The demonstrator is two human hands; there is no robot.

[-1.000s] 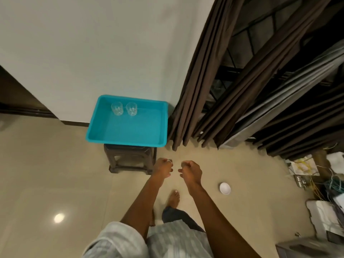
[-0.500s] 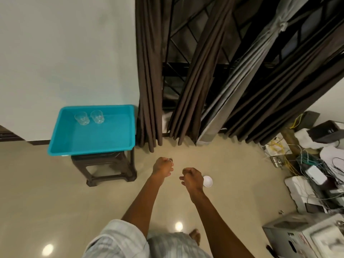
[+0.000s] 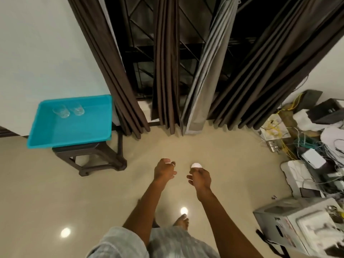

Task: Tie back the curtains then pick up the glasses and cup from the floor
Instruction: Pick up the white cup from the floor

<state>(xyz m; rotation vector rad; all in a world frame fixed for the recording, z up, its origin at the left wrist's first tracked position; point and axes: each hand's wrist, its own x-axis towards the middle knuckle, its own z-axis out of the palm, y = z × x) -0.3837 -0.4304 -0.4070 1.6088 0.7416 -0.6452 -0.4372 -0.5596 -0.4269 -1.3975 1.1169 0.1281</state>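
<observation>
Cup (image 3: pixel 196 165) looks last, glasses (image 3: pixel 68 111) sit in tray (image 3: pixel 70 143); left hand (image 3: pixel 164 169) and right hand (image 3: pixel 200 177) loosely curled, empty; right should reach down next.

I saw a plain white wall (image 3: pixel 46 53) on the left, with a dark window (image 3: pixel 141 53) and its diamond-patterned grille beside it. A dark wooden stool (image 3: pixel 96 159) stood on the glossy beige floor (image 3: pixel 46 192), which showed two bright light spots (image 3: pixel 65 232). Tangled cables (image 3: pixel 290 144) and boxes (image 3: pixel 307 229) crowded the right side.
</observation>
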